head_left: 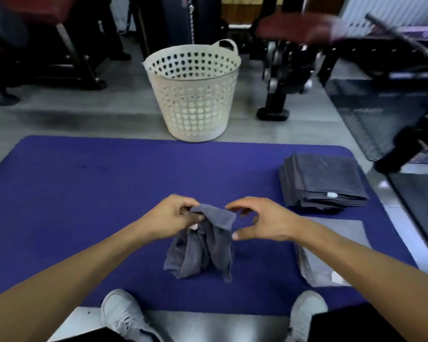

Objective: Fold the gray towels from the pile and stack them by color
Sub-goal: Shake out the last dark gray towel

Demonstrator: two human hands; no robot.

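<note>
L hand [173, 215] pinches a corner of the crumpled dark grey cloth towel [203, 245], which hangs onto the purple ribbed mat [84, 193]. R hand [260, 223] is spread, holding nothing. Best: R finds adjacent corner, pull taut, then fold.

1. there is one view only, a wide-angle camera worn on the person's head.
2. it faces forward and steeply down over both forearms onto the blue mat [84, 193], with the shoes [120, 312] at the bottom edge.
3. the hands sit close, at mid-frame; the white basket [195, 99] on the floor beyond the mat is farther off.
4. straight lines bend towards the edges.
</note>
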